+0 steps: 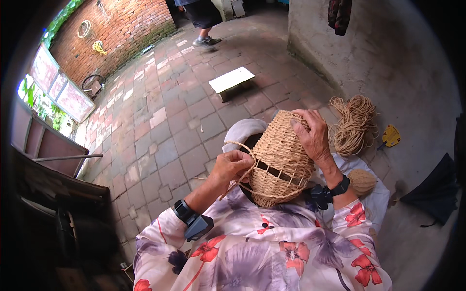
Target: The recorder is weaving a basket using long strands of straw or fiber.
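A tan woven basket [284, 143] of twisted cord lies tilted in my lap. Across its lower part runs a dark gap, bridged by thin upright strands. My right hand [314, 135] grips the basket at its upper right, thumb and fingers bent over the weave. At the left side of the gap, the fingers of my left hand [233, 167] are pinched on a strand of cord [238, 143]. The cord loops above that hand, and a loose length trails below it. Behind the basket, a pale rounded thing [241, 130] is partly hidden.
Right of the basket lie a bundle of cord [354, 123], a ball of twine [361, 182] on white cloth [381, 198], a yellow flat thing [391, 135] and a dark folded umbrella [432, 194]. A low white stool [232, 79] stands ahead. Farther off, a person [204, 17] is on the paving.
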Motion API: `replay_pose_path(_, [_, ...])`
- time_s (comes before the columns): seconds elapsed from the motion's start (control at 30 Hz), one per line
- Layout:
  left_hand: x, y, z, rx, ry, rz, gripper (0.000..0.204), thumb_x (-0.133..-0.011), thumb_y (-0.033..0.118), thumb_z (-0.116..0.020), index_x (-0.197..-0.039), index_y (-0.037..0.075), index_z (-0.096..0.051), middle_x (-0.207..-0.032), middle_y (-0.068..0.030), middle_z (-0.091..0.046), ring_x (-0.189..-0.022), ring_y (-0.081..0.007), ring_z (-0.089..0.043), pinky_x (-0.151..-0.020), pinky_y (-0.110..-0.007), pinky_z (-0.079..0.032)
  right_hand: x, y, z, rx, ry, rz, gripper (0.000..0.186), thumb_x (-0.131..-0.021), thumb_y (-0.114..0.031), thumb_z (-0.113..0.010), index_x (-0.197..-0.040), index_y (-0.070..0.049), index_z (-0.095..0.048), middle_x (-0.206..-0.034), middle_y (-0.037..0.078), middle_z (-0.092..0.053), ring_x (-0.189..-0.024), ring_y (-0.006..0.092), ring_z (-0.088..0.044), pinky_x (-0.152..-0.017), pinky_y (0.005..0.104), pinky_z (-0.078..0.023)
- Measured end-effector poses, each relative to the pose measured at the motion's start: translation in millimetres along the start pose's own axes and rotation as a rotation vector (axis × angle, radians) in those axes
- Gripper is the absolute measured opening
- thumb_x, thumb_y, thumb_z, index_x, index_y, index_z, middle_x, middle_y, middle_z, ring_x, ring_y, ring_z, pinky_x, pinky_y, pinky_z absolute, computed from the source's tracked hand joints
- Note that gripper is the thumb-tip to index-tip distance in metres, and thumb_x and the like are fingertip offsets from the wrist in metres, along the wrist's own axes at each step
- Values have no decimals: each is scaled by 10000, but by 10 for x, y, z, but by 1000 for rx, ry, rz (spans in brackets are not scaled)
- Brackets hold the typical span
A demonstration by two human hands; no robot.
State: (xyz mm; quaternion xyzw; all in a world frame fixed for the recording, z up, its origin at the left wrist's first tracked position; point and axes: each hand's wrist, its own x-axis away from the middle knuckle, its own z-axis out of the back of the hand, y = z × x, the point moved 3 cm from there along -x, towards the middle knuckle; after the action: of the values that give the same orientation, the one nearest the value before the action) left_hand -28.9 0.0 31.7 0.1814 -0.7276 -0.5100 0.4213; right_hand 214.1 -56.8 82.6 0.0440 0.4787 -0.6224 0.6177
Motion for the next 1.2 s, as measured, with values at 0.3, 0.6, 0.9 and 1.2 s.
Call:
replay_pose_path(0.3, [3, 20, -26, -3, -14, -5, 162, -885, 189, -685, -916, 40, -631, -763, -16, -628, -609, -94, -608, -535, -241, -533, -1, 6, -8, 0, 5, 12, 287, -848, -258, -627, -981, -4, -641, -913, 151, -657, -850, 333, -595, -787, 405, -470])
replay_pose_path(0.6, [-109, 99, -44, -341, 62, 25, 243, -847, 227, -650, -795, -10, -676, -674, -79, -649, -564, -144, -610, -514, -291, -519, -32, -32, 5, 7, 28, 58, 237, -811, -195, -643, -969, -18, -640, -868, 152, -642, -832, 334, -588, -757, 413, -471])
replay_pose_path(0.9, [-242, 104, -94, -905, 21, -449, 319, -852, 223, -506, -854, -61, -652, -736, -226, -639, -691, -322, -648, -674, -412, -500, -97, -142, 77, 26, 72, 133, 237, -809, -227, -654, -935, -28, -634, -850, 139, -640, -805, 321, -584, -732, 411, -470])
replay_pose_path(1.2, [33, 216, -303, -251, -275, -96, 212, -955, 165, -518, -884, -15, -605, -648, -46, -602, -532, -122, -603, -501, -233, -514, -262, 115, -408, 37, -227, -94, 317, -857, -359, -615, -912, -49, -645, -889, 122, -670, -891, 315, -604, -796, 436, -480])
